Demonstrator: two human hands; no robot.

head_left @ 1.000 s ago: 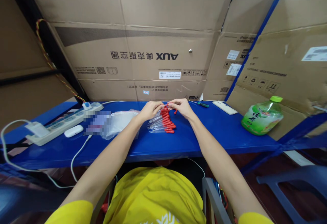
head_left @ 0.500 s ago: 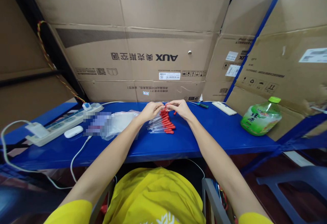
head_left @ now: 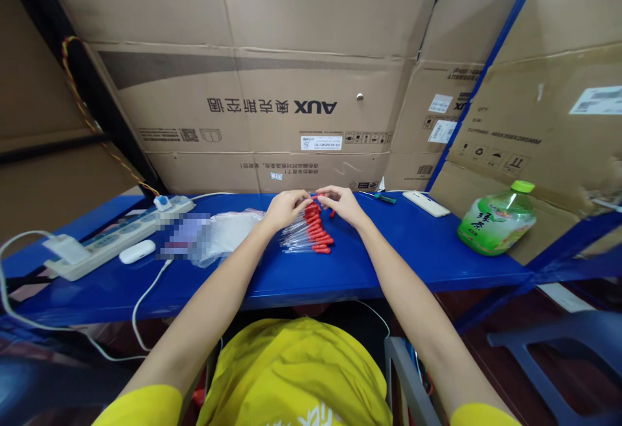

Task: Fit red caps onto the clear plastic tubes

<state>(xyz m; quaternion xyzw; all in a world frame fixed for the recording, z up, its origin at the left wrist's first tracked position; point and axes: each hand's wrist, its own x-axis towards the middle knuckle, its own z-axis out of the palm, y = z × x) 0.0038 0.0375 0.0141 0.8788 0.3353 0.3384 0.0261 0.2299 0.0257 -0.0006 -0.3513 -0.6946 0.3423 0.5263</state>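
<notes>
At the back of the blue table, both my hands are close together over a row of clear droppers with red rubber bulbs. My left hand is closed in a pinch on one dropper, whose tube is mostly hidden by the fingers. The red bulb of that dropper shows in the gap between the hands. My right hand has its thumb and forefinger at this bulb, closed on it. Under the right fingers a loose red bulb lies apart from the row.
Clear plastic bags, a white case and a power strip lie left on the table. A screwdriver, a pale phone-like slab and a green tea bottle are right. Cardboard walls the back.
My right fingers have lifted and spread slightly at the red bulb, which shows more clearly between the hands. The left hand and the row of droppers stay about where they were.
</notes>
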